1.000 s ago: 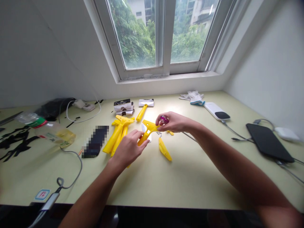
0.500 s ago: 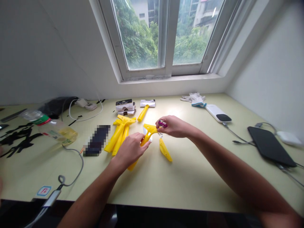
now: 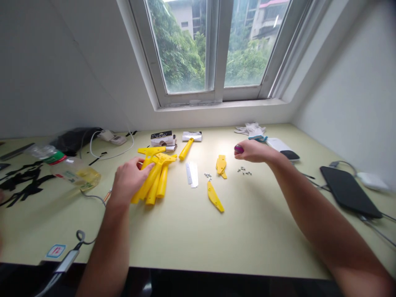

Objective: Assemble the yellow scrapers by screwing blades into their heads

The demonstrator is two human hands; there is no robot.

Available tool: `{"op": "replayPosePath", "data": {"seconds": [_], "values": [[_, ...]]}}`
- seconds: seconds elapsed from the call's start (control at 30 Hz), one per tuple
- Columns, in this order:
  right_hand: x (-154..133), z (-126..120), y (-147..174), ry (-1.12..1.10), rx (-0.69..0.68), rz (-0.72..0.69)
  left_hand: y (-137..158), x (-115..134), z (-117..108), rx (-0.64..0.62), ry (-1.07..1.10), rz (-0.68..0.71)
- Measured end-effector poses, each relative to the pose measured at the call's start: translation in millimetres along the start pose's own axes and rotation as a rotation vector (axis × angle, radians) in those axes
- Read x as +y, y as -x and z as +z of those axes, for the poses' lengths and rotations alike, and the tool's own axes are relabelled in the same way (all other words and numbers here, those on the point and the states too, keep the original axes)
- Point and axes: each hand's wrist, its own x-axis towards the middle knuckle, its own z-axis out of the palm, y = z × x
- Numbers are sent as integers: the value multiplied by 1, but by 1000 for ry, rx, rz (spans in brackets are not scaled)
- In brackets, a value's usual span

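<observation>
Since the earlier frame, the left hand (image 3: 131, 178) has shifted left with its scraper (image 3: 151, 151), from over the middle of the table (image 3: 235, 239) to the pile of yellow handles (image 3: 158, 183). The right hand (image 3: 255, 150) has moved right and away from the scraper, with the purple handle (image 3: 238, 149) still in its fist. The blades (image 3: 192, 175), partly covered before, now show fully.

The left thumb and fingers are closed round the scraper below its wide head; the head points toward the window (image 3: 213, 49), and the scraper lies against the left side of the pile. Whether its lower end touches the table I cannot tell. The right fingers are curled tight round the purple handle, only one end of which shows.

Small screws (image 3: 244, 170) lie scattered on the table just nearer than the right hand. Left of them are overlapping yellow plates (image 3: 221, 165), then nuts (image 3: 208, 176) in a loose cluster, with a single yellow cover (image 3: 215, 198) just nearer. The blades lie between the nuts and the pile. Behind the blades, another scraper (image 3: 186, 149) lies beside a box (image 3: 161, 137).
</observation>
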Motion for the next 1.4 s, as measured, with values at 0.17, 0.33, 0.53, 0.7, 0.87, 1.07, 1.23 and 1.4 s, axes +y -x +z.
{"op": "replayPosePath", "data": {"seconds": [0.17, 0.33, 0.53, 0.7, 0.87, 1.07, 1.23, 1.4], "values": [[45, 0, -7, -46, -202, 214, -21, -26, 7, -98, -6, -83], [56, 6, -10, -87, -320, 245, -27, -28, 21, -158, 28, -108], [59, 11, -13, -104, -339, 249, -28, -26, 30, -212, 31, -64], [57, 9, -11, -107, -335, 254, -24, -22, 32, -216, 23, -45], [59, 9, -12, -108, -347, 248, -23, -17, 37, -248, 20, -58], [65, 11, -15, -107, -369, 219, -24, -13, 42, -238, 26, -71], [59, 10, -12, -97, -383, 207, -26, -16, 42, -230, 23, -65], [54, 13, -12, -90, -392, 212, -26, -15, 44, -234, 12, -63]]}}
